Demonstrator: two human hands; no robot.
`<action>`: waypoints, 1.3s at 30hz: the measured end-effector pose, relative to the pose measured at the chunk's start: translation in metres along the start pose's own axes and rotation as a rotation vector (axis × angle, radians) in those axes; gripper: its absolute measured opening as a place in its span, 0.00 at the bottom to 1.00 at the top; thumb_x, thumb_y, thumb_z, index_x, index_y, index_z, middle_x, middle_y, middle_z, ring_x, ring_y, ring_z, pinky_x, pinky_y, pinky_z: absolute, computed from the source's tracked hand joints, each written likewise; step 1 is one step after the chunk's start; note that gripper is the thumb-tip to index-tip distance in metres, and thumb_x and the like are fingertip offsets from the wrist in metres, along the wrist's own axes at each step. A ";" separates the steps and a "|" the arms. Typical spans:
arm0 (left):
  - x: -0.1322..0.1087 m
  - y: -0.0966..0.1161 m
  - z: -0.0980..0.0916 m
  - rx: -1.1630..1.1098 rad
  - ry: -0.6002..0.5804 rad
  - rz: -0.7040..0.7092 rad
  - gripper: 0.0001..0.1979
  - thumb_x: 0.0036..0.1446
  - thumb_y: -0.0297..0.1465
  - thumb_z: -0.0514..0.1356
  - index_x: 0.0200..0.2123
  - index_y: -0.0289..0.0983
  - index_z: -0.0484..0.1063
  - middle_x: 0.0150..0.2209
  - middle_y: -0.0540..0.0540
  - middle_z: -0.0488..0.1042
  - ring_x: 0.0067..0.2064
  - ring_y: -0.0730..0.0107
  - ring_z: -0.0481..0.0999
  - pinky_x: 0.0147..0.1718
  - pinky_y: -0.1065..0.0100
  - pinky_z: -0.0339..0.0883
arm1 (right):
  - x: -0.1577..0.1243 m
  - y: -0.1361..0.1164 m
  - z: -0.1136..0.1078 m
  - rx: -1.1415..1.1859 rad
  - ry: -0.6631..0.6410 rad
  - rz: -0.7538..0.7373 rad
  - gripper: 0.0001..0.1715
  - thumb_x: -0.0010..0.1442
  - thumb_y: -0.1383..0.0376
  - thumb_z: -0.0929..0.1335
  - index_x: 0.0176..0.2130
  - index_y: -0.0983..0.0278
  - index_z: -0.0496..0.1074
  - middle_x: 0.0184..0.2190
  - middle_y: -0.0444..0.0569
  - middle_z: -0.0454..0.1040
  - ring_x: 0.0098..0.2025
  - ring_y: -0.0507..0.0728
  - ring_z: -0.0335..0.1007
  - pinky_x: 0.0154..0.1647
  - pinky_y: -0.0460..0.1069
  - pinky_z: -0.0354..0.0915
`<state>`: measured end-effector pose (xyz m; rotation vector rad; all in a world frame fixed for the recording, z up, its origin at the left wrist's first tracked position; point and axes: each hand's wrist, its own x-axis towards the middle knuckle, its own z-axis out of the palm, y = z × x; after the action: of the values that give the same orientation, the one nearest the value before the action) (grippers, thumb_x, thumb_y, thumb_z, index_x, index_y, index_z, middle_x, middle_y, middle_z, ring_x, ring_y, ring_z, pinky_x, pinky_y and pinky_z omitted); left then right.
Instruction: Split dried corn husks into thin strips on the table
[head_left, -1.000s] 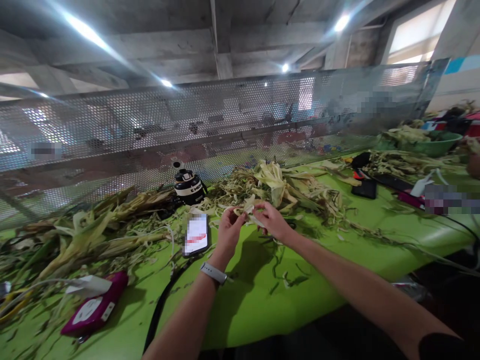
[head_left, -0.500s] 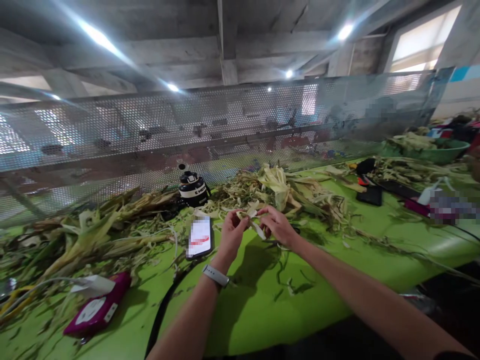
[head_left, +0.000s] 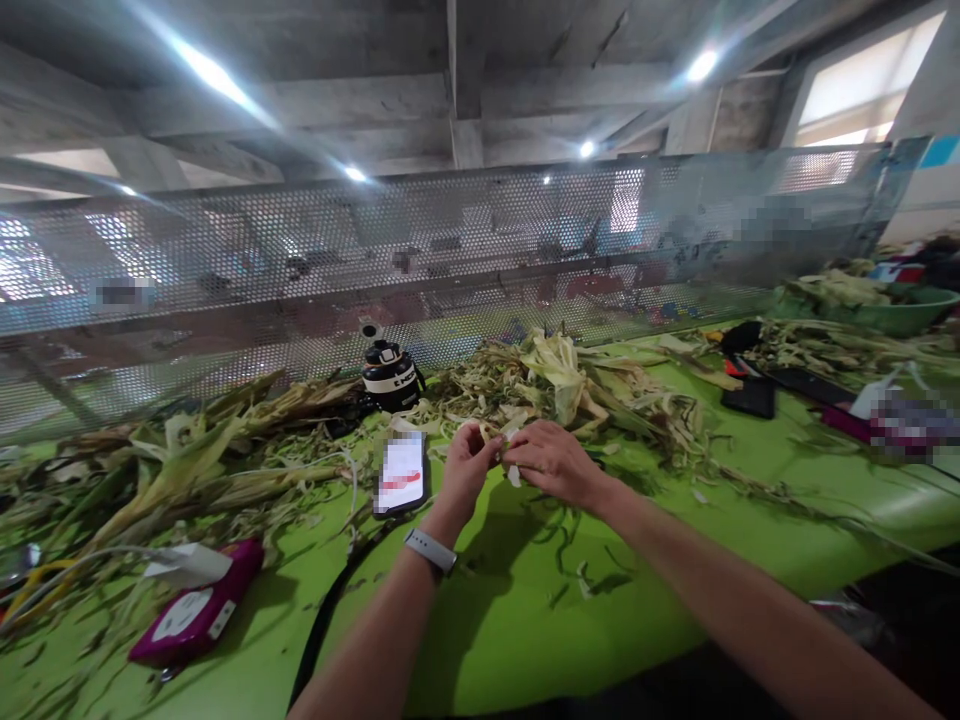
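My left hand point(head_left: 466, 465) is closed in a pinch, thumb against the fingers, on a pale strip of corn husk point(head_left: 514, 476). Right beside it, my right hand point(head_left: 559, 464) curls over the same strip, and its fingers cover most of it. Only a small whitish end shows below the fingertips. Both hands are just above the green table point(head_left: 525, 620). Behind them lies a heap of dry corn husks point(head_left: 559, 375). A phone point(head_left: 403, 475) with a lit screen lies to the left of my left hand.
A black bottle point(head_left: 390, 378) stands behind the phone, before a perforated metal screen point(head_left: 315, 270). More husks point(head_left: 172, 470) and a magenta power bank point(head_left: 199, 605) with a cable lie left. On the right are a black phone point(head_left: 748, 397) and a green basin point(head_left: 892, 312) holding husks.
My right hand has closed in toward my left and turned over the husk strip, so less of the strip shows. The view has shifted slightly; the things on the table stay put.
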<state>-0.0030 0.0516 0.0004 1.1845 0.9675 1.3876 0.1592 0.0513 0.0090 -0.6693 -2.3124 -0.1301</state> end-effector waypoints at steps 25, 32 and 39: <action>-0.007 0.002 0.006 0.004 -0.280 -0.081 0.20 0.41 0.41 0.67 0.34 0.36 0.67 0.28 0.52 0.67 0.29 0.76 0.69 0.34 0.66 0.71 | 0.002 -0.003 0.007 0.358 0.243 0.610 0.15 0.58 0.55 0.62 0.25 0.61 0.59 0.20 0.42 0.63 0.24 0.52 0.58 0.26 0.46 0.56; -0.004 0.005 0.000 0.025 -0.215 -0.093 0.19 0.41 0.41 0.66 0.32 0.36 0.66 0.27 0.53 0.67 0.27 0.78 0.68 0.27 0.74 0.67 | 0.003 0.008 0.004 0.676 -0.013 0.860 0.25 0.57 0.45 0.58 0.23 0.61 0.59 0.14 0.39 0.62 0.13 0.49 0.55 0.14 0.45 0.53; -0.001 0.007 -0.003 0.084 -0.162 -0.078 0.16 0.41 0.40 0.66 0.30 0.36 0.68 0.24 0.53 0.67 0.24 0.80 0.66 0.23 0.77 0.60 | 0.003 0.014 -0.006 0.447 -0.016 0.613 0.17 0.55 0.54 0.65 0.24 0.64 0.66 0.17 0.42 0.65 0.21 0.51 0.61 0.23 0.45 0.57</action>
<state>-0.0074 0.0498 0.0068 1.2867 0.9544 1.1804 0.1683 0.0629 0.0139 -1.0930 -1.9467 0.6526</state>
